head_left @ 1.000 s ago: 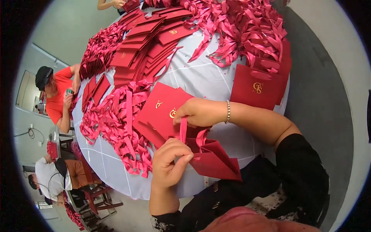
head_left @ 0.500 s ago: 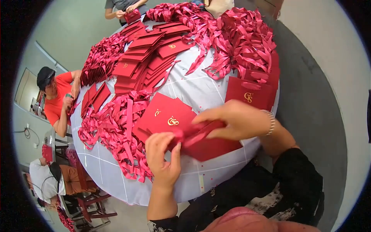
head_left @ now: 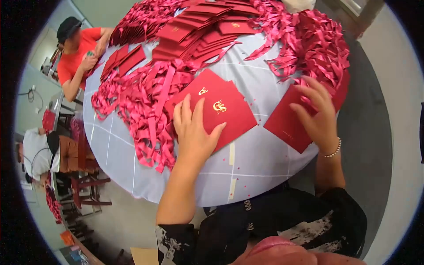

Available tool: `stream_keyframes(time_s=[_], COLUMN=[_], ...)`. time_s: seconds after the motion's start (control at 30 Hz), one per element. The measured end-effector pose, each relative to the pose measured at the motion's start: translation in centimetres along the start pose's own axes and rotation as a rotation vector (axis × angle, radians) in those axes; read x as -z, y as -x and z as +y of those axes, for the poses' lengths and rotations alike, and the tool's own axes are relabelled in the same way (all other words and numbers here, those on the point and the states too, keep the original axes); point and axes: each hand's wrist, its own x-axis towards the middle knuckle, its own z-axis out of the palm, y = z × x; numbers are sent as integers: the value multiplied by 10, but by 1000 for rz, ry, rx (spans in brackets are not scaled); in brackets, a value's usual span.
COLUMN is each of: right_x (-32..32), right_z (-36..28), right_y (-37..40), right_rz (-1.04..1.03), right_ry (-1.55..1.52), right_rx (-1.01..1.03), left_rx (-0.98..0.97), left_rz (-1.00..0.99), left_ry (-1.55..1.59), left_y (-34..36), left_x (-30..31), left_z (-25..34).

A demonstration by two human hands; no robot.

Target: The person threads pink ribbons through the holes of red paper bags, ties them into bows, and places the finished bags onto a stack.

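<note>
My left hand [head_left: 194, 128] lies with spread fingers on the edge of a stack of red folders [head_left: 236, 117] with gold emblems. At the right, my right hand [head_left: 319, 115] is over another red folder [head_left: 287, 121], its fingers apart and nothing seen between them. Beneath that hand the folder's emblem is mostly hidden. Pink ribbons [head_left: 152, 110] are heaped just left of my left hand. A second ribbon heap [head_left: 309, 44] sits beyond my right hand.
Rows of overlapping red folders [head_left: 190, 35] cover the far side of the round table [head_left: 117, 163]. A co-worker in a red shirt [head_left: 79, 53] handles something small at the left edge. Another person in white [head_left: 37, 148] and stools [head_left: 84, 187] are behind.
My hands have moved apart. The red folder and ribbon they held together are let go; my right hand has moved right to the other pile. The view has shifted.
</note>
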Motion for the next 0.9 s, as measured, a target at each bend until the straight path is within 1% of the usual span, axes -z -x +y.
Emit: stream_keyframes(time_s=[0.03,0.07,0.13,0.2,0.27,0.33,0.37,0.43,0.47,0.53,0.63,0.67,0.7,0.8,0.83,0.9], right_x=[-12,-23,-51,-69,-74,-71,-63,-41,-27,-7,19,23,23,22,22,16], right_z=[-13,-24,-35,-43,-47,-44,-40,-30,-21,6,45,57,70,100,108,121], right_y=[-4,-6,-9,-13,-13,-16,-15,-15,-16,-8,11,18,25,44,48,58], right_rz=[-76,-170,-271,-335,-320,-223,-192,10,120,278,377,433,484,609,607,640], right_ry=[-78,-118,-206,-207,-177,-233,-174,-59,-14,44,69,92,112,24,4,-70], right_rx=[80,104,167,209,205,221,178,102,109,50,-88,-125,-162,-252,-265,-287], left_rx=[10,21,17,2,1,10,-14,-72,-82,-137,-180,-214,-224,-303,-308,-375], left_rz=[0,-10,-14,-16,-24,-38,-27,0,5,8,15,10,10,-84,-80,-205], left_ry=[-9,6,26,38,26,13,4,7,9,-33,1,107,102,214,197,165], left_y=[0,-1,-1,-4,-3,-3,-3,-2,-2,-3,-4,-8,-13,-27,-37,-61], left_x=[-1,-2,-4,-2,-1,-1,-1,0,1,5,10,16,23,41,39,34], left_z=[-3,-5,-10,-11,-11,-11,-10,-7,-4,5,22,31,41,67,72,82])
